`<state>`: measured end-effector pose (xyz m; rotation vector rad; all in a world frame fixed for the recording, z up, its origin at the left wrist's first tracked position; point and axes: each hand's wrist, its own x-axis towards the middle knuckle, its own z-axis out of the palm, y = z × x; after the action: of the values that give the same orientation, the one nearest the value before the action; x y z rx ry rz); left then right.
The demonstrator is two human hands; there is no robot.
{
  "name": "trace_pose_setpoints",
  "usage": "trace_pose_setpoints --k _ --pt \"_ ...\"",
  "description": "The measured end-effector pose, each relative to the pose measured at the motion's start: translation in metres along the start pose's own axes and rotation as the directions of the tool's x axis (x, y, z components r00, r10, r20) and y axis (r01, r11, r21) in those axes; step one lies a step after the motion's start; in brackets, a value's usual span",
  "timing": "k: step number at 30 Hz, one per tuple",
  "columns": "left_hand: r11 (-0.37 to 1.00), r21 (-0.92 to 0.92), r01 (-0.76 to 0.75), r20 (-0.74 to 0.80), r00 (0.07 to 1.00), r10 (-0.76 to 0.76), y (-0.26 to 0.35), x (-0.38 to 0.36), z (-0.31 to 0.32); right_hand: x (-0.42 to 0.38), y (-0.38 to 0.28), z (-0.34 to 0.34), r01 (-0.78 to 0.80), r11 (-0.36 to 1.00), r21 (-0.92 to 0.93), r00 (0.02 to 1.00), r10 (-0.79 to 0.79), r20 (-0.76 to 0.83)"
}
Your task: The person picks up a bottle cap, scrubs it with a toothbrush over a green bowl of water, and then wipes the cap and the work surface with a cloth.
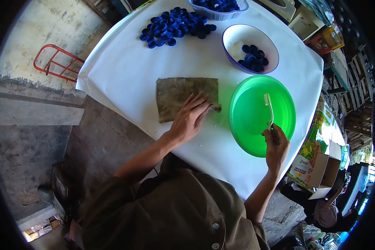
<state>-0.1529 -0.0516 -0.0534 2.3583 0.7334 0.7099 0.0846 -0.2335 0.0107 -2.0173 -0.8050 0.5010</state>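
Note:
A brown cloth [171, 95] lies spread on the white-covered table [125, 79], its right corner folded up. My left hand [190, 113] rests on the cloth's lower right part, palm down with the fingers stretched out. In my right hand [276, 146] is a white toothbrush [271, 110], gripped by its handle with the bristle head pointing up and away from me. The brush is over a green basin [248, 141], and my right hand overlaps the basin's near right rim in this view.
Beyond the basin stands a white bowl [260, 37] with several blue caps [251, 58]. A pile of blue caps [171, 26] lies at the far side, beside a pale basket [225, 16] of more caps. A cardboard box [323, 170] and a person [326, 212] are at the right.

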Motion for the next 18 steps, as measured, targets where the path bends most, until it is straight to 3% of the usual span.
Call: trace_pose_setpoints --k 2,6,9,12,15,16,18 --pt "0.999 -0.027 -0.026 -0.019 1.000 0.025 0.012 0.011 0.004 -0.001 0.000 0.000 0.002 1.000 -0.002 1.000 -0.002 0.005" --pt "0.996 -0.052 -0.075 0.124 0.989 0.081 0.024 0.012 0.009 0.000 0.003 0.001 0.008 1.000 0.010 1.000 -0.008 0.002" --pt "0.990 0.107 -0.093 0.127 0.989 0.079 0.023 -0.003 0.019 -0.001 0.002 -0.002 0.005 1.000 -0.006 1.000 -0.005 0.017" --pt "0.992 0.130 0.004 0.007 1.000 -0.005 0.025 -0.006 0.023 0.000 0.003 0.000 0.004 0.999 0.034 1.000 -0.005 0.024" --pt "0.982 0.185 -0.040 -0.042 0.998 0.049 0.014 0.006 0.023 0.001 0.004 0.000 0.015 0.999 0.039 0.999 -0.016 0.034" --pt "0.987 -0.005 0.163 -0.049 0.985 -0.163 0.016 0.011 0.013 0.002 0.004 -0.001 -0.001 1.000 0.021 0.999 0.000 0.054" --pt "0.773 -0.371 0.515 0.057 0.843 -0.534 0.018 0.022 -0.012 0.002 0.005 -0.001 0.012 0.999 0.049 0.999 -0.014 0.050"
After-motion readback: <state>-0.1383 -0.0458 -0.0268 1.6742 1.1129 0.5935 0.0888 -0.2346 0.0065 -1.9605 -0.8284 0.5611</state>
